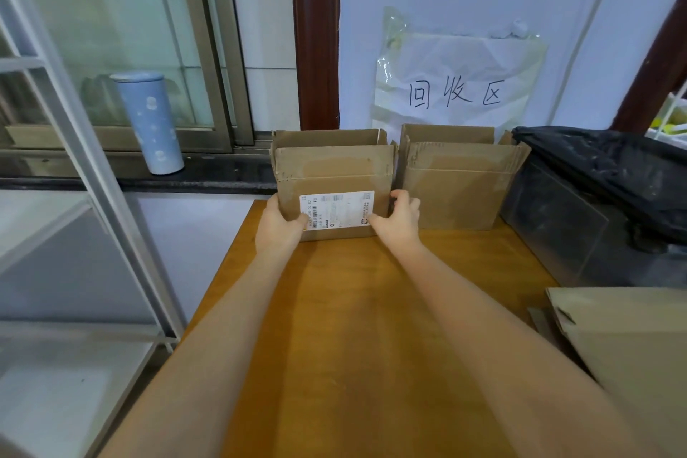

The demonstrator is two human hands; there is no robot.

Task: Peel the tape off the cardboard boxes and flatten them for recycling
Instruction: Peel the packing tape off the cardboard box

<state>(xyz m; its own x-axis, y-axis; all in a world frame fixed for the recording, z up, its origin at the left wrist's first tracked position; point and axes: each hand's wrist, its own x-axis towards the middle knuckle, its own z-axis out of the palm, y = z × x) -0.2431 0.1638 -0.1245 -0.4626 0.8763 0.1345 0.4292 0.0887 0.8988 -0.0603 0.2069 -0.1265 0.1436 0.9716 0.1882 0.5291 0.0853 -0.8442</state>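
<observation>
1. Squarely at the far end of a wooden table (345, 309), against a pale wall, two open cardboard boxes stand side by side, just apart, top flaps raised.
2. At the right edge a black bin (580, 219) lined with a dark bag stands just beside the right-hand box (457, 193), and a flat cardboard piece (624, 338) lies on the table's near right corner.
3. On the wall above the boxes hangs a creased paper sign (455, 85) under clear plastic, with three handwritten characters.
4. Nearer the window, the left-hand box (331, 175) sits upright on the table's far edge with its open mouth up; its long axis runs left to right, and its broad front faces the camera.
5. Both bare forearms reach straight across the table to that box.
6. At the box's lower left corner, the left hand (279, 225) has its grip clamped on the box: thumb across the front, fingers hidden round the side.
7. At the lower right corner, the right hand (397, 219) likewise has its grip clamped on the box, thumb on the front, curled fingers hooked round the right side edge.
8. Between the two thumbs a white shipping label (336, 210) with barcodes is stuck on the box front, its long side horizontal.
9. Well apart on the dark window sill at left stands a tall pale blue tumbler (147, 123), upright, lid on.
</observation>
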